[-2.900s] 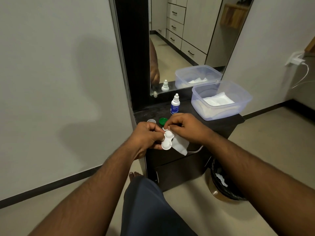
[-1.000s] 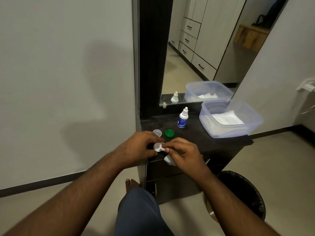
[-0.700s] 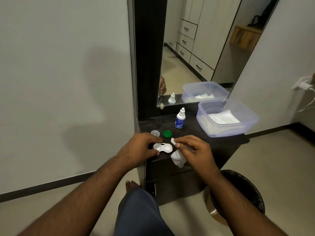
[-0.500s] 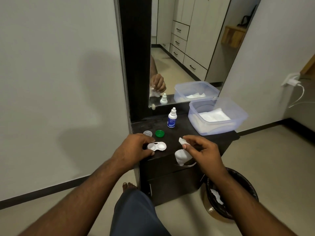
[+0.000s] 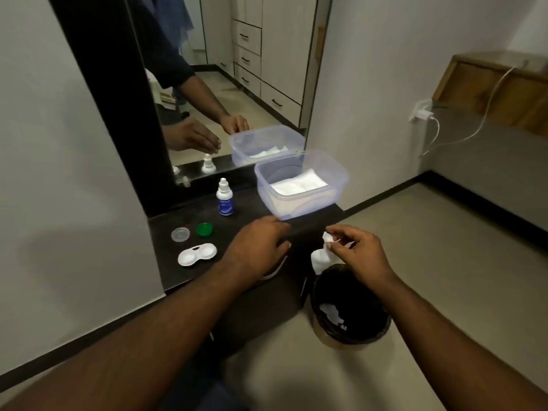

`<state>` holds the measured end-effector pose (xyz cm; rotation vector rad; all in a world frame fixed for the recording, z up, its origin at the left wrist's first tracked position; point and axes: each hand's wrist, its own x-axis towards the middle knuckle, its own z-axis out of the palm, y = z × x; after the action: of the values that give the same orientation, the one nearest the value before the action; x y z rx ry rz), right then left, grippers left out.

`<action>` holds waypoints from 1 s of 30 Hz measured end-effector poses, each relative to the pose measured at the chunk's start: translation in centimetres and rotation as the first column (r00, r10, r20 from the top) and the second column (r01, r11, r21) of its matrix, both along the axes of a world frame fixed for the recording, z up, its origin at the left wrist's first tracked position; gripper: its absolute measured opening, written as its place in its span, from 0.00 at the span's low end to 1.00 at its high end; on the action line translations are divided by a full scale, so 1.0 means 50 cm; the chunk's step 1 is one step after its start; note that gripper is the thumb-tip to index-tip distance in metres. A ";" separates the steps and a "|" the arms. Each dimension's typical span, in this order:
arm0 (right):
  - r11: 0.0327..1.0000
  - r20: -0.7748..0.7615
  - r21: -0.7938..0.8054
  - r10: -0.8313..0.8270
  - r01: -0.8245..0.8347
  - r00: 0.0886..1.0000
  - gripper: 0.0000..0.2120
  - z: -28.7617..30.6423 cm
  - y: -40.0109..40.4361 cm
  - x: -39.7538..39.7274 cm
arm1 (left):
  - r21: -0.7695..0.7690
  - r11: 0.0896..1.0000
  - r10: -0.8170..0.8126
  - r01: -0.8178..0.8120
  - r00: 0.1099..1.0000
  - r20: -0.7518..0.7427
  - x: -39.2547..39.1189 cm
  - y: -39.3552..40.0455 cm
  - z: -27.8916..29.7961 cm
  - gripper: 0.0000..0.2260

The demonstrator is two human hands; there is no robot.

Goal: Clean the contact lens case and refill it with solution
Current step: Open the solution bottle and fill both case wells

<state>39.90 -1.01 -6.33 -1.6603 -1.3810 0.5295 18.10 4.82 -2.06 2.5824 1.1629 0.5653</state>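
Case (image 5: 197, 254) lies open at counter's left, centre-left of frame, both caps (image 5: 204, 229) off for refilling. Right hand (image 5: 360, 253) pinches used tissue (image 5: 320, 256) above bin (image 5: 351, 304), likely for disposal. Left hand (image 5: 259, 246) relaxed, empty.

Case (image 5: 197, 254) on counter (image 5: 237, 223), two caps (image 5: 192, 231) behind, bottle (image 5: 224, 197) left of tub (image 5: 299, 185)
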 end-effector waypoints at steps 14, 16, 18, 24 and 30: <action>0.944 0.035 -0.202 -0.260 0.262 0.965 0.13 -0.145 -0.016 0.169 | 0.129 0.991 0.025 -0.026 1.000 0.011 0.061 0.031 -0.065 0.09; 0.943 0.052 -0.208 -0.256 0.261 0.965 0.13 -0.150 -0.013 0.164 | 0.130 0.991 0.023 -0.025 1.000 0.018 0.062 0.029 -0.064 0.09; 0.948 0.067 -0.208 -0.230 0.239 0.971 0.13 -0.146 -0.009 0.154 | 0.118 0.993 0.024 -0.026 1.000 0.019 0.064 0.027 -0.062 0.10; 0.977 0.098 -0.132 -0.155 0.167 0.983 0.12 -0.100 0.003 0.109 | 0.093 0.995 0.041 -0.044 0.999 0.027 0.061 0.025 -0.059 0.10; 0.998 0.136 -0.013 -0.053 0.055 0.989 0.12 -0.002 0.008 0.030 | -0.010 1.000 0.027 -0.028 0.996 -0.084 0.056 0.036 -0.035 0.09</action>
<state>41.39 -0.63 -6.45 -1.7699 -1.4277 0.4044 20.91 6.63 -3.81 2.6068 1.2261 0.4591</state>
